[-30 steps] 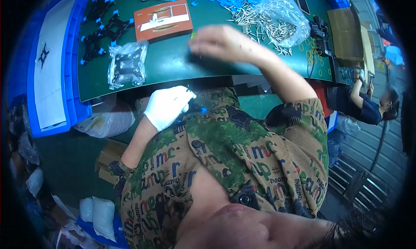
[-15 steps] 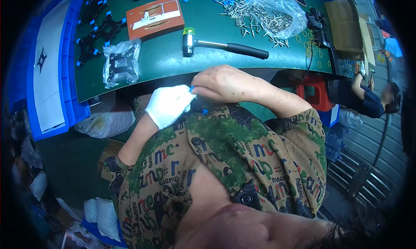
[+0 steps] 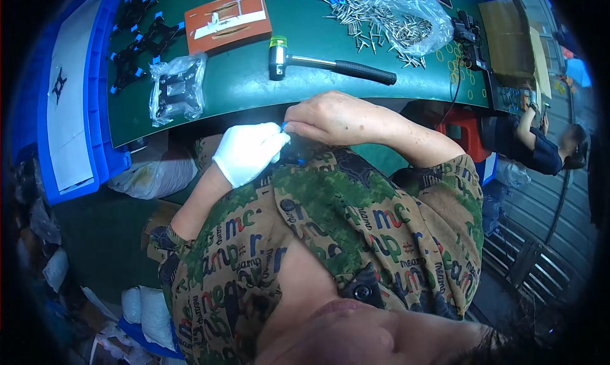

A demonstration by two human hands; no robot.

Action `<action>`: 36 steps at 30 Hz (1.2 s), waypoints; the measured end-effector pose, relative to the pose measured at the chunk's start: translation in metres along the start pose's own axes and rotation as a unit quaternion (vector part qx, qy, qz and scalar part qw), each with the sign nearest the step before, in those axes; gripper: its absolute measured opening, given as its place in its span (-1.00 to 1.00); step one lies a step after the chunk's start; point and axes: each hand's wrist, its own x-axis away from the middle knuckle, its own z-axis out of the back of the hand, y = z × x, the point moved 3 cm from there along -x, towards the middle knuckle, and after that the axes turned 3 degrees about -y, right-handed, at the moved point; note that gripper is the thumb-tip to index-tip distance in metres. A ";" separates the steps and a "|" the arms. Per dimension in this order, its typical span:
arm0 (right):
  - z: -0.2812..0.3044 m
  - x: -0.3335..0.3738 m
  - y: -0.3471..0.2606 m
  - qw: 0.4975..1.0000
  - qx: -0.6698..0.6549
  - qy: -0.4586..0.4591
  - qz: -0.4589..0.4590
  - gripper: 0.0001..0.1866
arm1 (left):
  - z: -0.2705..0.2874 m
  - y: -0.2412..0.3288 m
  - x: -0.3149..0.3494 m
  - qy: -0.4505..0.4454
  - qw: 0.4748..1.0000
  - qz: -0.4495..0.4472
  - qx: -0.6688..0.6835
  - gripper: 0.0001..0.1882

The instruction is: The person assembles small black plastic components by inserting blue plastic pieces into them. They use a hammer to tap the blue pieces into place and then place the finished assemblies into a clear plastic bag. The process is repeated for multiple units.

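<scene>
Head view: gloved left hand [image 3: 248,154] off desk's [image 3: 244,88] near edge, narrow grip, seems closed round dark part [image 3: 292,154], mostly hidden. Bare right hand [image 3: 330,118] just beside it, grip pinched on small blue piece [image 3: 283,127]. Likely step: fitting piece to part. Best: hold part firmly, line piece up square, press straight. Hammer [image 3: 333,66] lies nearby, toward near edge, handle pointing to right edge.

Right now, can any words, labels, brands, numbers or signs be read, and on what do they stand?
Camouflage shirt: colourful printed lettering, partly legible; I don't copy wording.
Orange box: white strip across it; no lettering I can make out.
Hammer: none I can make out.
Small blue piece: too small to tell.
</scene>
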 end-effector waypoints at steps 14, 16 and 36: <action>-0.011 -0.002 -0.005 0.999 0.026 -0.031 0.019 -0.67 | -0.018 -0.014 0.007 0.003 0.996 0.006 0.085 -0.72; -0.011 -0.007 0.002 0.999 0.029 -0.027 0.035 -0.64 | -0.016 -0.015 0.005 -0.032 0.983 0.090 0.155 -0.74; 0.025 0.004 0.074 0.910 0.307 0.269 -0.073 -0.67 | 0.156 -0.029 -0.044 0.290 0.941 -0.035 0.172 -0.67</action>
